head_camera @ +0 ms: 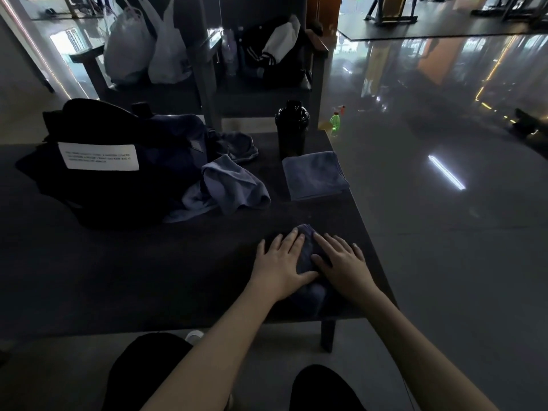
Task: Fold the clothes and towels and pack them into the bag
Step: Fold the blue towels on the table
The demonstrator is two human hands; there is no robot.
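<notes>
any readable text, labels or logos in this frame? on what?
White label on the black bag: about three lines of dark print, too small and blurred to read.
No other words, brands or numbers can be made out.

Matt, dark, faintly grainy top on the table (118,277). Soft napped cloth, dull blue-grey, in the near towel (307,244), the folded towel (314,176) and the crumpled towel (234,185). Dark matt woven fabric on the bag (103,197), with a smooth white label (98,155), paper or plastic unclear. Glossy black plastic on the shaker bottle (292,129). Clear green plastic on the spray bottle (335,124). Thin, crinkled white plastic in the carrier bags (148,48). Polished, mirror-like grey floor (444,218).
</notes>
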